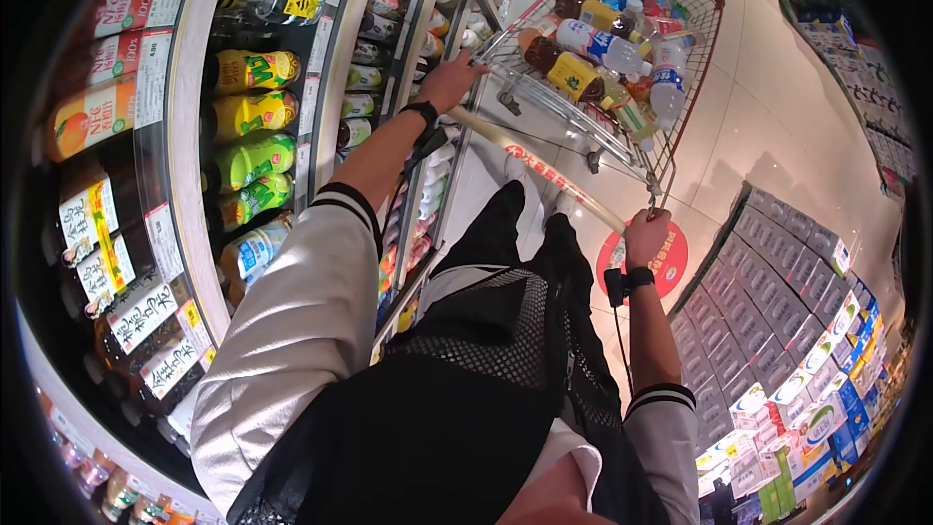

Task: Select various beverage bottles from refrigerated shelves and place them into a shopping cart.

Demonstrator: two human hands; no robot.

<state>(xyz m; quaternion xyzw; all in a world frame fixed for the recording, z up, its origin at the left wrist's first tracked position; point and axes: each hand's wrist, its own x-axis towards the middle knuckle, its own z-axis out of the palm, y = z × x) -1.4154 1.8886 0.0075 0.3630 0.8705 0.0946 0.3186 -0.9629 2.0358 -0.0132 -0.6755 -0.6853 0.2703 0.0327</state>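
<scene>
A metal shopping cart (702, 87) with a red rim stands ahead of me, holding a pile of bottled drinks (593, 44). Its pale handle bar (544, 173), with red printing, runs slantwise in front of my body. At the bar's left end my left hand (451, 83) is closed round the handle, close to the drink shelves. My right hand (647, 237) grips the opposite end, fingers wrapped and partly hidden. Black bands circle both wrists, and a cable hangs from the right one.
Shelves of bottled drinks (255, 117) and juice cartons (92, 122) rise close on my left. To the right stands a large stack of boxed cartons (768, 282). A round red floor sticker (669, 261) lies on the tiles beneath my right hand. More stacked goods (855, 49) line the far right.
</scene>
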